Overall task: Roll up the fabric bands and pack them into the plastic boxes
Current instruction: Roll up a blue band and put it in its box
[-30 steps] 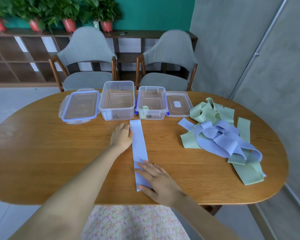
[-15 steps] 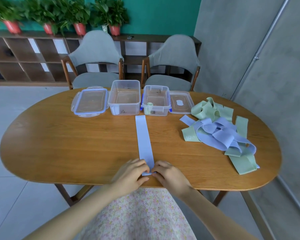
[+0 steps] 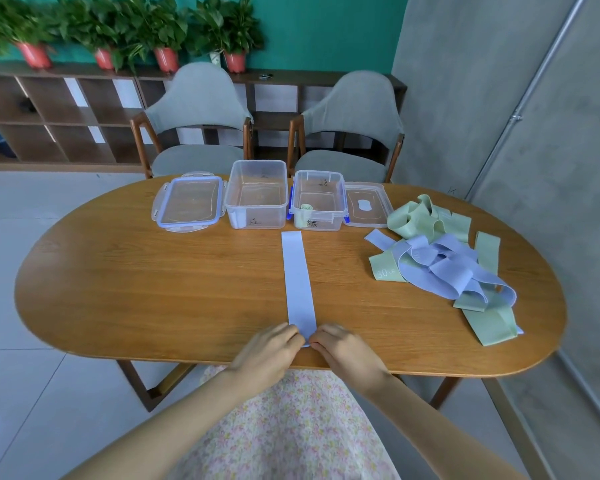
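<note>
We pinch the near end of the flat lavender fabric band (image 3: 298, 282) with both our left hand (image 3: 270, 351) and right hand (image 3: 344, 351), fingers curled on it at the oval wooden worktop (image 3: 136, 289) edge. We judge tight, square first turns matter. Beyond the band: two clear plastic boxes (image 3: 257, 194), two lids (image 3: 187, 204), one rolled green band (image 3: 306, 207).

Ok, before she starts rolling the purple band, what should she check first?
1. Both hands, left hand and right hand, pinch the near end: ok.
2. Purple band lies flat and straight on the table: ok.
3. First fold is tight: cannot tell, fingers hide it.
4. Left box is open: ok.
5. Right box is open, green roll inside: ok.
6. Band pile lies clear of the rolling path: ok.
</note>
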`<state>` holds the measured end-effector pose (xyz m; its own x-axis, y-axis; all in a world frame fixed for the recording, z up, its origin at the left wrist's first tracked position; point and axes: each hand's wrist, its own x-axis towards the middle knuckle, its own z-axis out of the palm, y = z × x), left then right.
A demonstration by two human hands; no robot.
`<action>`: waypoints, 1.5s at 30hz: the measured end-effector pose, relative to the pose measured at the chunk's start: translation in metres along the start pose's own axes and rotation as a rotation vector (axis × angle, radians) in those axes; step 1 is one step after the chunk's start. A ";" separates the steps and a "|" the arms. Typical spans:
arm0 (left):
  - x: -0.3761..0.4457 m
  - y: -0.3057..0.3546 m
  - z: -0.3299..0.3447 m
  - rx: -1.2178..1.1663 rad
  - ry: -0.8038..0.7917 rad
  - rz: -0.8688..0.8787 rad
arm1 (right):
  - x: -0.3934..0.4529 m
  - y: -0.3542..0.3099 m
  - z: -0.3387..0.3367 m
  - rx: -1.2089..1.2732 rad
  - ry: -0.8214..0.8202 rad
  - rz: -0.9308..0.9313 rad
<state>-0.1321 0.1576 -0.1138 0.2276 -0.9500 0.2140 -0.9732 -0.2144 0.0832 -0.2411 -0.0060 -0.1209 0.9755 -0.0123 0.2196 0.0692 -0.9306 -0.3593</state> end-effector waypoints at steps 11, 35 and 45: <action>-0.002 0.005 -0.003 -0.005 -0.027 -0.023 | 0.002 -0.006 -0.005 0.082 -0.038 0.032; 0.009 0.001 0.004 -0.209 -0.032 -0.142 | 0.016 -0.010 -0.009 0.093 -0.031 0.139; -0.002 0.008 0.001 -0.105 0.036 -0.088 | 0.002 -0.003 -0.011 -0.008 -0.049 -0.099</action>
<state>-0.1402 0.1574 -0.1148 0.3145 -0.9193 0.2365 -0.9411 -0.2694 0.2042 -0.2421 -0.0074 -0.1097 0.9730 0.0980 0.2088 0.1646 -0.9291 -0.3311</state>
